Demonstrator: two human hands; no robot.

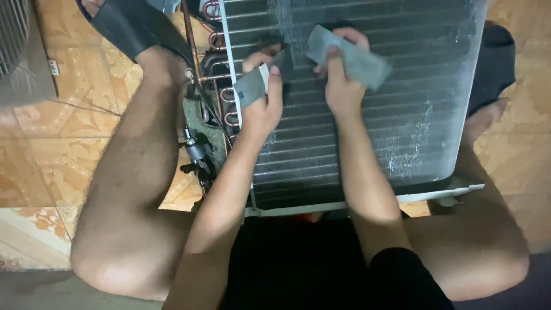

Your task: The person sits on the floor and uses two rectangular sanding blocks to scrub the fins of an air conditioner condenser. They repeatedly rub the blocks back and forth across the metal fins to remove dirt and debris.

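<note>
A finned metal coil panel [402, 86] lies flat on the floor between my legs, its dark fins running across in rows. My left hand [261, 100] rests at the panel's left edge and grips a small grey folded piece [251, 86]. My right hand [340, 77] sits near the panel's top middle and holds a grey cloth-like sheet [356, 57] against the fins. The two hands are a short distance apart. Pale dusty streaks mark the fins on the right side.
Copper U-bend tubes [221, 63] and dark wiring [198, 152] run along the panel's left side. A white frame edge [442, 192] borders the near side. My sandalled feet [129, 26] flank the panel on patterned orange floor tiles [40, 143]. A fan grille [11, 34] stands far left.
</note>
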